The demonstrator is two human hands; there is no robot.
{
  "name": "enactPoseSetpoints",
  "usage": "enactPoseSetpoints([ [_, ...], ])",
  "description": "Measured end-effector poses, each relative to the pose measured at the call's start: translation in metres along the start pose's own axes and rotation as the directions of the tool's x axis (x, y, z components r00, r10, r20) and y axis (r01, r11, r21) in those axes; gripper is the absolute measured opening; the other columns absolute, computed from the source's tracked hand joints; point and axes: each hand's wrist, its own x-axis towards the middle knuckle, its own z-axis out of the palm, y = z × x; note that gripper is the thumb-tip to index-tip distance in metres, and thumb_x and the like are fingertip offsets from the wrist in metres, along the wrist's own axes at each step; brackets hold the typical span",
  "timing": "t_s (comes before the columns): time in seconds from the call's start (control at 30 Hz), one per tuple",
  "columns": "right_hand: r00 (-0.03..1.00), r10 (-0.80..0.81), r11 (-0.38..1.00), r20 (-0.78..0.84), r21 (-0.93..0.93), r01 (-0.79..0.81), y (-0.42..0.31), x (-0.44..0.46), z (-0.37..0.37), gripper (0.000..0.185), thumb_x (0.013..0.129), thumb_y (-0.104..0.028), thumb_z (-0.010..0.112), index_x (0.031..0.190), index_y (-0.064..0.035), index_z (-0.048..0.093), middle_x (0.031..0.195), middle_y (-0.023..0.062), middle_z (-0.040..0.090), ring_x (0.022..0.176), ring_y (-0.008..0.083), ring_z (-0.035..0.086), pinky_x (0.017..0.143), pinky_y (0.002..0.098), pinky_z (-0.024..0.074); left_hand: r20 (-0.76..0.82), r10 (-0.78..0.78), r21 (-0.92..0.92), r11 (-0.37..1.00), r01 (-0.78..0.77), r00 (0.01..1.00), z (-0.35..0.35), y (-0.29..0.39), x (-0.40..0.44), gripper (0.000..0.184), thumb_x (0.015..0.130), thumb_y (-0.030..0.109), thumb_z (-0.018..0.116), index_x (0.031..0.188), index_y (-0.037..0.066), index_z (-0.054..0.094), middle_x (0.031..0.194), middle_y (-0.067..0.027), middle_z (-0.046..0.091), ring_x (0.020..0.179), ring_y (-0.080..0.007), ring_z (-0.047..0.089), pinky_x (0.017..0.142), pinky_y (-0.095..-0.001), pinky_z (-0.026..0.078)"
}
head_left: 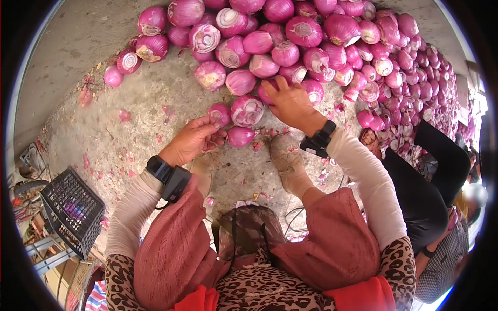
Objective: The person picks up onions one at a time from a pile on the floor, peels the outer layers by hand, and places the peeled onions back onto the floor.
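Toward the lower edge of a heap of peeled red onions, my right hand (291,104) has its fingers curled over one red onion (266,92). My left hand (193,139) is bent, its fingertips drawn together against the side of a small red onion (220,114). Whatever sits inside those left fingers is hidden. Between the two hands rests a larger onion (247,111) with a pale cut face. Another small onion (241,137) lies just below it, close to my left fingertips. Both wrists carry black strapped devices.
The onion heap (337,31) spreads across the back and far along the right. Peel scraps litter the concrete floor (150,103). A black plastic crate (72,210) stands at lower left. My shoe (285,155) is below my right hand. Another person in black trousers (415,192) sits at right.
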Motion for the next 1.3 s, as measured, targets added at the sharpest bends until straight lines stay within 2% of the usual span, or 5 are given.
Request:
enactPoseSetpoints([
  [0.27,0.930,0.289,0.298,0.225,0.902,-0.311,-0.017,-0.015,-0.061,0.068,0.065,-0.022,0.080,0.124,-0.0060,0.051,0.110,0.0137,0.062,0.091,0.0251,0.065,0.079,0.0348,0.0517,0.169,0.052,-0.062,0.997,-0.042,0.984,0.028,0.016,-0.003,0.039,0.097,0.037,0.047,0.121,0.007,0.051,0.104,-0.0104,0.063,0.083,-0.0195,0.064,0.067,-0.0287,0.050],
  [0.57,0.978,0.118,0.279,0.171,0.940,-0.198,-0.048,-0.023,-0.088,0.065,0.066,-0.008,0.080,0.123,-0.0055,0.048,0.107,0.0099,0.058,0.089,0.0175,0.061,0.076,0.0307,0.0509,0.064,0.056,-0.219,0.975,-0.040,0.996,0.062,0.028,-0.018,0.064,0.092,0.058,0.041,0.133,0.009,0.043,0.108,-0.0111,0.062,0.082,-0.0230,0.063,0.067,-0.0330,0.050],
  [0.63,0.960,0.172,-0.102,0.220,0.973,-0.205,-0.049,-0.026,-0.082,0.058,0.070,-0.002,0.077,0.120,-0.0064,0.048,0.103,0.0055,0.056,0.082,0.0110,0.059,0.070,0.0273,0.0500,0.180,0.074,-0.257,0.966,-0.026,0.981,0.052,0.026,-0.016,0.065,0.092,0.060,0.038,0.132,0.009,0.043,0.102,-0.0119,0.064,0.079,-0.0215,0.063,0.065,-0.0312,0.049],
  [0.9,0.960,0.269,-0.265,0.081,0.964,-0.007,-0.056,-0.024,-0.076,0.043,0.078,-0.001,0.072,0.114,-0.0060,0.050,0.094,0.0006,0.056,0.073,0.0054,0.055,0.061,0.0202,0.0466,0.358,0.054,-0.331,0.941,0.073,0.932,0.053,0.023,-0.019,0.067,0.092,0.063,0.032,0.130,0.009,0.044,0.095,-0.0140,0.066,0.078,-0.0234,0.062,0.065,-0.0328,0.048],
  [1.3,0.953,0.299,-0.276,0.052,0.961,0.034,-0.053,-0.027,-0.080,0.030,0.081,-0.001,0.070,0.105,-0.0046,0.052,0.092,-0.0003,0.057,0.074,0.0045,0.054,0.057,0.0195,0.0466,0.236,0.202,-0.203,0.967,-0.156,0.950,0.058,0.033,-0.030,0.081,0.077,0.035,0.075,0.140,0.012,0.030,0.119,-0.0086,0.054,0.095,-0.0210,0.058,0.068,-0.0310,0.049],
])
